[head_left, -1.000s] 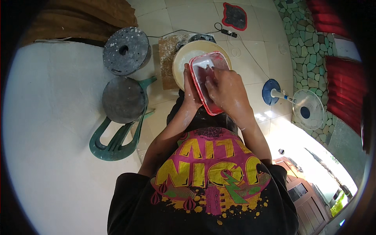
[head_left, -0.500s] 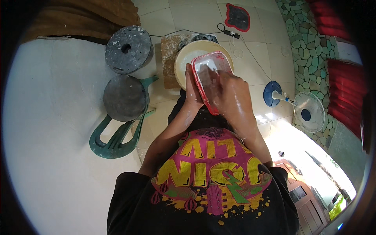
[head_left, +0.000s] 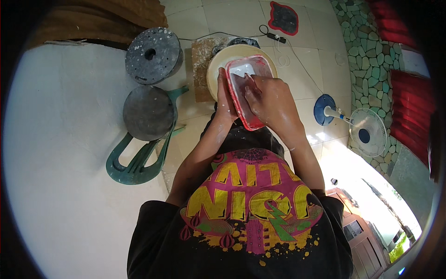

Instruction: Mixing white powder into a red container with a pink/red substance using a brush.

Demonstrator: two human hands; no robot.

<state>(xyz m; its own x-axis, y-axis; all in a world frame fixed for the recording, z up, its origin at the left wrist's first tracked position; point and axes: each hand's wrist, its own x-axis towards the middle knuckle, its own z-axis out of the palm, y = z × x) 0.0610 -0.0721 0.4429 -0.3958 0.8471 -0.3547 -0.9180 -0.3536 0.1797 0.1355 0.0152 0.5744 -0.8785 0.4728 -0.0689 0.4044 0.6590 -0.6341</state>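
A red rectangular plastic tub, smeared with white, is tilted in front of me. White wet material lies at its far end. Along the tub's left wall my left hand is closed, gripping it with the thumb near the rim. My right hand reaches over the right side into the tub, its fingers bent together close to the white material. Whether a thin tool is between them I cannot make out. Below the tub sits a round cream basin, partly covered by it.
The basin stands by a white-spattered board. To the left are a speckled grey round disc, a dark round slab and a green plastic chair. A fan, cable and power strip lie to the right and far side.
My right hand has shifted up and slightly left inside the tub, and its bent fingers show more plainly. The left hand and tub have moved slightly up in the picture.
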